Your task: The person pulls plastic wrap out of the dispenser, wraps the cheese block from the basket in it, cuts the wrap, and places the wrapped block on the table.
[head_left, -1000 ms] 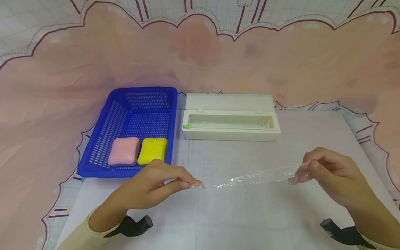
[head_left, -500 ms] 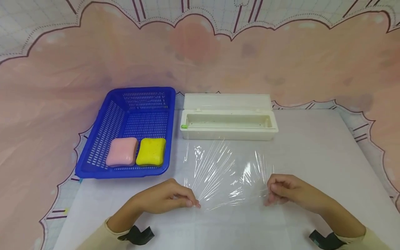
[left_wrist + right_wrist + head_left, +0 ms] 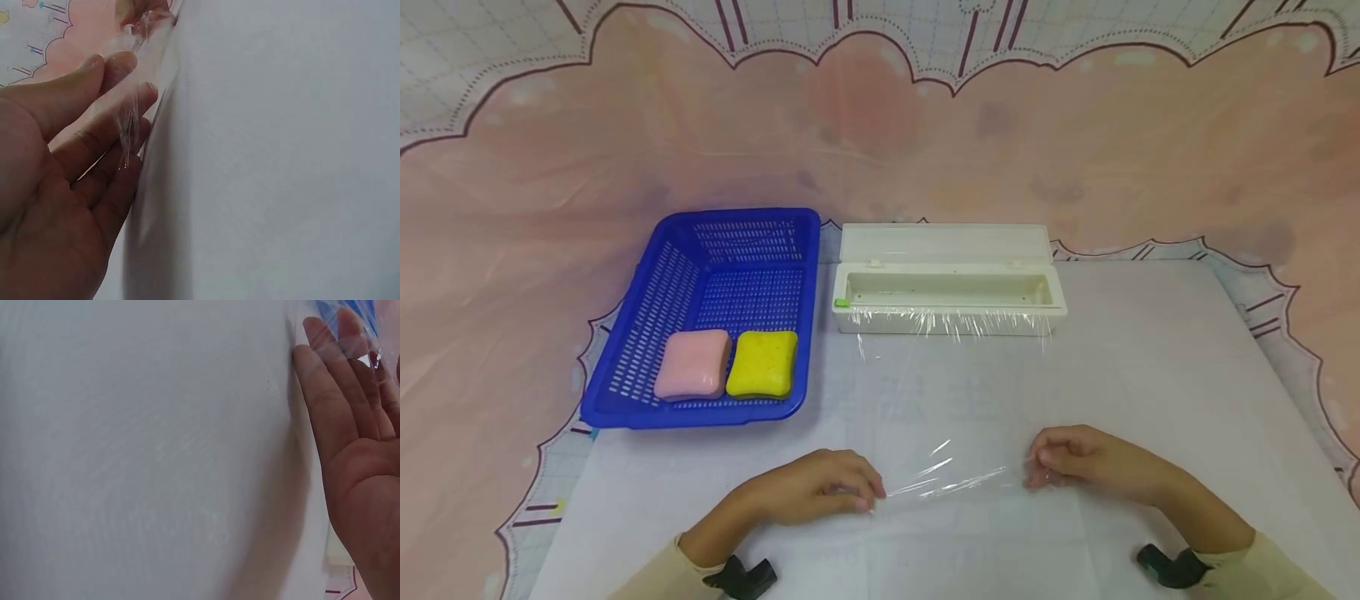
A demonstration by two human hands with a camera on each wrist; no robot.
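Note:
A sheet of clear plastic wrap [image 3: 943, 483] spans the space between the two hands. My left hand [image 3: 820, 486] pinches its near left corner; in the left wrist view the wrap hangs across the fingers [image 3: 112, 140]. At the near right corner my right hand [image 3: 1086, 458] holds the wrap, the thumb against the bent fingers in the head view. The right wrist view has the other fingers [image 3: 344, 400] fairly straight, with wrap over their tips. Wrinkles show the wrap's far part against the front of a long white lidded box [image 3: 951, 321], whose lid stands open.
A blue basket [image 3: 658, 279] stands at the left, holding a pink soap bar [image 3: 692, 364] and a yellow soap bar [image 3: 762, 364] near its front. White cloth [image 3: 1157, 350] covers the work surface. A patterned peach cloth [image 3: 1075, 142] lies behind.
Both hands have moved down toward the person and closer together. The wrap went from a narrow raised strip to a spread sheet, lowered with its far part at the box front.

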